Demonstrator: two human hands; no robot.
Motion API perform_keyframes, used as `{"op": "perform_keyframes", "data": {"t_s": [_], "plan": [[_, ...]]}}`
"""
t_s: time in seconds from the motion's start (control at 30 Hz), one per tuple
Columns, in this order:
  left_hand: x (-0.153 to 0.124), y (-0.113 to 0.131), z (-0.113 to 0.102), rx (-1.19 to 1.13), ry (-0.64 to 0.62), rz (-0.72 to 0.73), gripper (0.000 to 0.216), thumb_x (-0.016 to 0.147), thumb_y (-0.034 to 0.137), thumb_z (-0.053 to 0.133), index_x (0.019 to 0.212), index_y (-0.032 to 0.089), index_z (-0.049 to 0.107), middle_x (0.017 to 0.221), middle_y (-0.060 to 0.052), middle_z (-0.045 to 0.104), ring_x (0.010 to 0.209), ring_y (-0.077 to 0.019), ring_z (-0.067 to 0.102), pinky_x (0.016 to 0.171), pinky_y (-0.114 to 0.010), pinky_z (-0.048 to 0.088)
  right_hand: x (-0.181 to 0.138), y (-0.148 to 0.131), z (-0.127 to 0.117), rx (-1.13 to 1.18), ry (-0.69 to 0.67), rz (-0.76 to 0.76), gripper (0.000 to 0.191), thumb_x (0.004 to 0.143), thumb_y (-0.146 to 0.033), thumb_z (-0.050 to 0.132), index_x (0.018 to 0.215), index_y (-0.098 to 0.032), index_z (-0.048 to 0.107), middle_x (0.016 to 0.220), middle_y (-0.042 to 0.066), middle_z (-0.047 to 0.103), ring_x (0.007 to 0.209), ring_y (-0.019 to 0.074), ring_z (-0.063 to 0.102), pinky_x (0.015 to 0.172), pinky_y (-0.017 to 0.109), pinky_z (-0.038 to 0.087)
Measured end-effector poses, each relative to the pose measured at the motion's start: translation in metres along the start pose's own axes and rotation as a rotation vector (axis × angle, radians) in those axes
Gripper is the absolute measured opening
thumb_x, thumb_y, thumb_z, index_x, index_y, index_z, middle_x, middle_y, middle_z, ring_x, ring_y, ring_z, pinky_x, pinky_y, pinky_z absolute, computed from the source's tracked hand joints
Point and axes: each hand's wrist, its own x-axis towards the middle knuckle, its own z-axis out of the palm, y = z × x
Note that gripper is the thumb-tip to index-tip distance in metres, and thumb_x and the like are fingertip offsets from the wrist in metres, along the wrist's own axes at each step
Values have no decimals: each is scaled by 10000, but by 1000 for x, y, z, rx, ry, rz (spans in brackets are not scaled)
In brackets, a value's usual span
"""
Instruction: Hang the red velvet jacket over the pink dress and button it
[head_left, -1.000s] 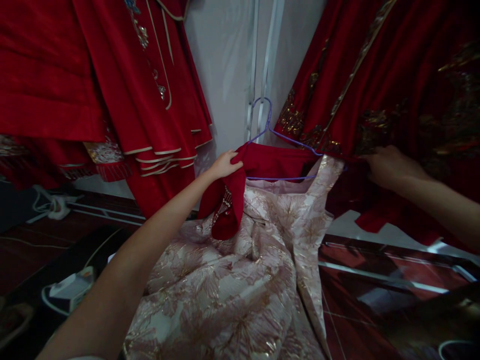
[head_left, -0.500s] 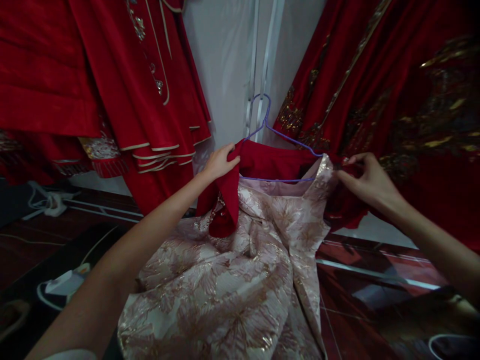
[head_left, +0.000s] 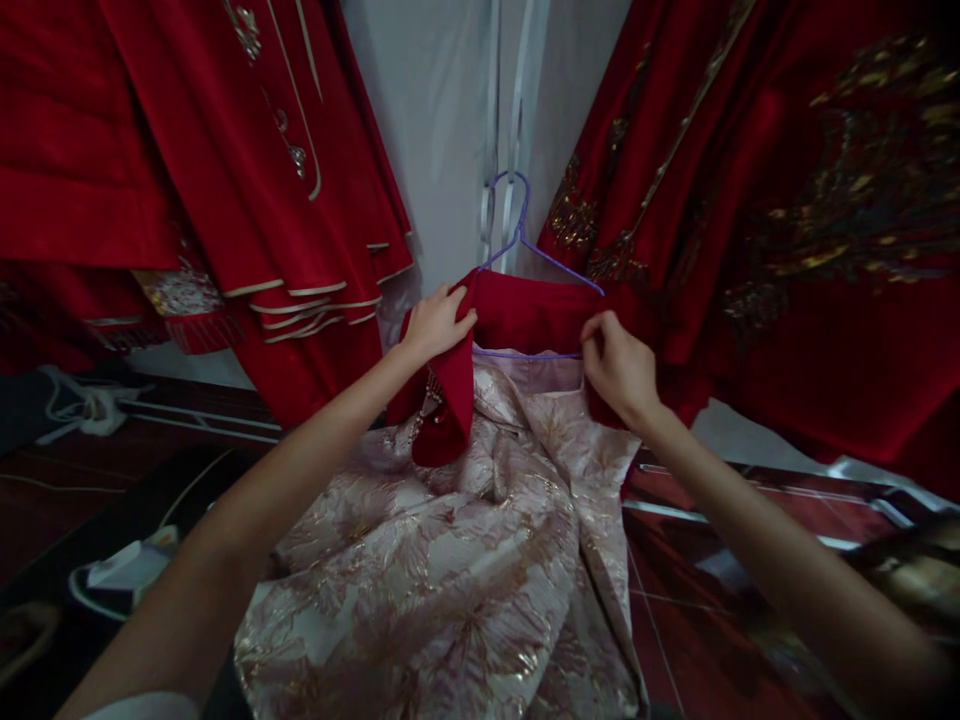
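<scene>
A purple wire hanger (head_left: 523, 232) hangs by its hook from a pale metal rail. On it is a pale pink and gold floral brocade dress (head_left: 480, 560), its skirt spreading down toward me. A red garment (head_left: 529, 308) lies around the hanger behind the dress's neckline, with a beaded red part falling over the dress's left shoulder. My left hand (head_left: 435, 325) grips the red garment at the hanger's left shoulder, thumb in front. At the right shoulder, my right hand (head_left: 619, 368) is closed on red cloth, hiding the dress strap and the hanger's end.
Red gowns with silver and gold trim (head_left: 300, 200) hang at the left, and a gold-embroidered red gown (head_left: 810, 230) at the right. A pale panel (head_left: 420, 110) stands behind. White metal rack bars (head_left: 202, 425) run low over a tiled floor. A white object with a cord (head_left: 124, 567) lies lower left.
My right hand has moved left and inward from beyond the dress strap to the hanger's right shoulder, bringing red cloth over the strap. My left hand keeps its hold. The view has shifted slightly.
</scene>
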Motion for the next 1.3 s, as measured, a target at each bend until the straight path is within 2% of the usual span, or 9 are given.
{"op": "perform_keyframes", "data": {"t_s": [0.13, 0.27, 0.37, 0.53, 0.7, 0.83, 0.93, 1.03, 1.3], "plan": [[-5, 1, -5, 20, 19, -34, 351, 873, 421, 393, 1078, 177, 542, 1059, -110, 546, 940, -248, 582, 815, -347, 439, -11, -35, 27, 341, -245, -165, 79, 822, -191, 407, 879, -212, 456, 790, 10, 576, 630, 136, 549, 620, 246, 394], [-3, -12, -9, -14, 47, 23, 300, 847, 392, 445, 1012, 175, 571, 1022, -92, 549, 926, -231, 579, 812, -334, 453, -17, -52, 28, 541, -166, -56, 216, 822, -272, 454, 1029, -213, 432, 943, 48, 586, 763, 153, 603, 655, 252, 444], [-4, -19, -10, -92, 93, 87, 269, 825, 369, 484, 972, 169, 588, 1110, -94, 514, 966, -221, 560, 852, -342, 452, -13, -32, 7, 402, -93, 134, 430, 745, -275, 548, 1147, -203, 414, 895, 48, 609, 675, 162, 600, 622, 277, 452], [-21, -12, -7, -160, 242, 89, 254, 842, 330, 476, 999, 159, 578, 1199, -118, 461, 1058, -223, 501, 933, -356, 409, 5, 24, -23, 117, -64, 105, 228, 656, -257, 613, 859, -194, 531, 751, 18, 571, 624, 150, 553, 610, 279, 445], [-35, 0, -6, -122, 124, 78, 221, 866, 300, 436, 1012, 184, 555, 1001, -84, 549, 868, -194, 561, 811, -323, 442, 22, 46, -14, 390, -78, 117, 359, 651, -229, 596, 981, -197, 458, 842, 23, 578, 721, 153, 580, 647, 281, 479], [-38, 17, 0, -138, -9, 182, 173, 826, 278, 487, 961, 201, 562, 905, -64, 569, 833, -205, 580, 759, -311, 450, 25, 25, 13, 684, -246, 106, 332, 674, -179, 519, 1001, -202, 465, 897, 26, 566, 825, 140, 571, 735, 285, 476], [-41, 33, 10, -266, -61, 257, 192, 792, 250, 518, 974, 192, 536, 907, -68, 580, 833, -212, 586, 746, -315, 459, 19, -7, 34, 808, -339, -24, 323, 662, -140, 497, 975, -210, 458, 972, 26, 534, 879, 127, 553, 776, 266, 459], [-44, 41, 21, -452, -24, 193, 248, 735, 163, 548, 976, 167, 492, 931, -84, 586, 840, -204, 586, 749, -317, 466, 11, -33, 47, 850, -362, -87, 332, 675, -99, 458, 985, -217, 437, 917, 11, 516, 833, 117, 553, 752, 253, 457], [-55, 40, 43, -1226, 117, -203, 242, 708, 151, 608, 910, 169, 476, 878, -46, 644, 814, -133, 633, 751, -267, 498, -4, -43, 45, 1045, -299, 121, 353, 801, -376, 562, 1120, -267, 456, 1050, 37, 556, 899, 140, 568, 774, 272, 503]]}}
